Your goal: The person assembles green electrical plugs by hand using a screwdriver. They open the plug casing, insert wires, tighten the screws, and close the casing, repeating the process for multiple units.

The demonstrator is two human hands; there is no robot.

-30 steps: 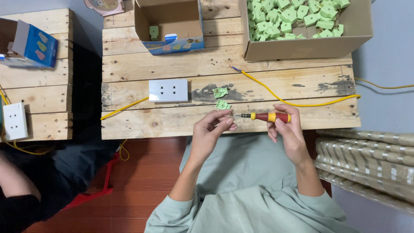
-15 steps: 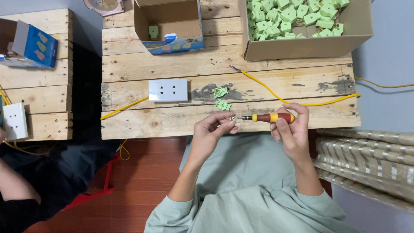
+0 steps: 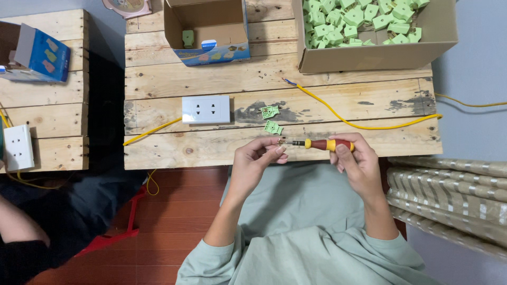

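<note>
Even, soft light from above falls on the pale wooden plank table (image 3: 211, 148), bright without glare. A dark shadow fills the gap left of the table. Focus is sharp throughout, with no motion blur and little distortion at the edges.

Pallet table (image 3: 222, 148) — socket plate (image 3: 206, 109), boxes.

your right hand (image 3: 358, 161) grips a red and yellow screwdriver (image 3: 323, 143), its tip meeting a small part pinched in your left hand (image 3: 259, 157). two green pieces (image 3: 271, 119) lie just beyond on the wooden table (image 3: 211, 145), near a white socket plate (image 3: 206, 109) and a yellow wire (image 3: 348, 122).
</note>
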